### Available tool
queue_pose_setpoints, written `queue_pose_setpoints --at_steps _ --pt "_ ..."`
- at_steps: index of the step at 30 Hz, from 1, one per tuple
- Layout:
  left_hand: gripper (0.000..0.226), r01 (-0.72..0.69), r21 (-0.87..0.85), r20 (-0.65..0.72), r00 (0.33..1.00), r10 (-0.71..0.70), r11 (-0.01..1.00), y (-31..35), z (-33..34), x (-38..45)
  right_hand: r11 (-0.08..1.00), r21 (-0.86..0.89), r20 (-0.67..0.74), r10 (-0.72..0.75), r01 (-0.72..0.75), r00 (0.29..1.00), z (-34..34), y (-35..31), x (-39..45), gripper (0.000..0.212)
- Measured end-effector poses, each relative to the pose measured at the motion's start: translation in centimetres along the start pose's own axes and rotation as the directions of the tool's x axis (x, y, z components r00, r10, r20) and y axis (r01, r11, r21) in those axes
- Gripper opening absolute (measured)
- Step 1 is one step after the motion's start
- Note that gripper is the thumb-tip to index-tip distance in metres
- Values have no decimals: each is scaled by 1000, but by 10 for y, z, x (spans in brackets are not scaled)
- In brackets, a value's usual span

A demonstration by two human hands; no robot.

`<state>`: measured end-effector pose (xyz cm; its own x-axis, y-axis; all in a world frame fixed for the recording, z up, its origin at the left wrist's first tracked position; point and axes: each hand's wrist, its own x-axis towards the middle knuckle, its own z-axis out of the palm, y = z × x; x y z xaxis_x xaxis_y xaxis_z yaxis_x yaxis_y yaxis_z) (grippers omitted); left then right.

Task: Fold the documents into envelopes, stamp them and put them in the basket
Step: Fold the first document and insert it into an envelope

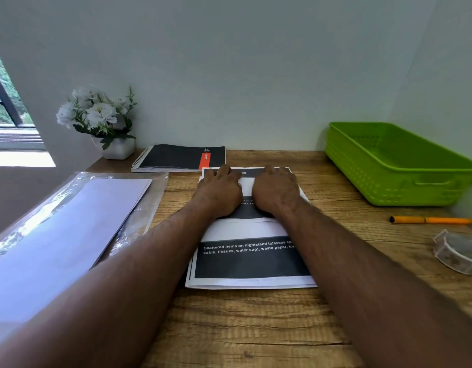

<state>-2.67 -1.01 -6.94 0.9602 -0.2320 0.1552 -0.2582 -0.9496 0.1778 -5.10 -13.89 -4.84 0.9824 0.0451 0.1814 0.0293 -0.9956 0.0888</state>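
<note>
The table (256,328) is rough-grained wood, brown with dark streaks; at its middle lies the stack of documents (249,257), thin white sheets printed with broad black bands and small white lettering, the edges slightly fanned at the near side. Both hands lie flat, palms down, on the far half of the top sheet; the left hand (221,191) and the right hand (275,191) sit side by side, nearly touching, fingers spread toward the far edge of the paper and gripping nothing; a pale crease or fold line crosses the sheet just nearer than the wrists. Along the left edge of the table lies a pack of envelopes (67,232), smooth white paper in a glossy, crinkled clear wrapper. At the far right corner stands the basket (389,187), a bright green plastic tray with ribbed, perforated walls and a handle slot; it looks empty. Near the right edge lie an orange pen (432,220) and a roll of clear tape (456,252). Against the far edge rests a black spiral notebook (180,157) with a red strip; at the far left corner, white flowers (95,112) in a white pot.
</note>
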Motion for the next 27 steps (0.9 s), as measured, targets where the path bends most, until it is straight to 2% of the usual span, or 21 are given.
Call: queue_pose_setpoints --at_steps 2,7,10,12,14,17,21,27 --pt "45 -5 -32 -30 1000 4 999 0 0 0 997 -14 4 80 -80 997 0 18 -1 44" --pt "47 -26 -14 -18 1000 26 1000 0 -2 -2 985 -29 10 168 -168 986 -1 46 -3 41" --pt "51 -40 28 24 999 40 999 3 -6 -5 988 -66 -116 134 -142 984 -9 36 -3 42" --pt "51 -34 38 41 999 33 999 5 -10 -6 999 -33 -202 22 -29 979 -13 24 0 41" --pt "52 -23 43 52 998 20 999 7 -12 -6 986 119 -135 -98 115 986 -7 10 1 35" --pt "53 -5 27 52 999 3 1000 8 -13 -5 940 304 -2 -159 152 987 10 2 1 33" --pt "48 -12 54 89 996 7 998 9 -15 -4 943 299 37 -167 148 985 10 3 -3 45" --pt "49 2 92 85 996 -10 996 -1 -18 -1 943 315 60 -132 107 989 13 3 0 38"
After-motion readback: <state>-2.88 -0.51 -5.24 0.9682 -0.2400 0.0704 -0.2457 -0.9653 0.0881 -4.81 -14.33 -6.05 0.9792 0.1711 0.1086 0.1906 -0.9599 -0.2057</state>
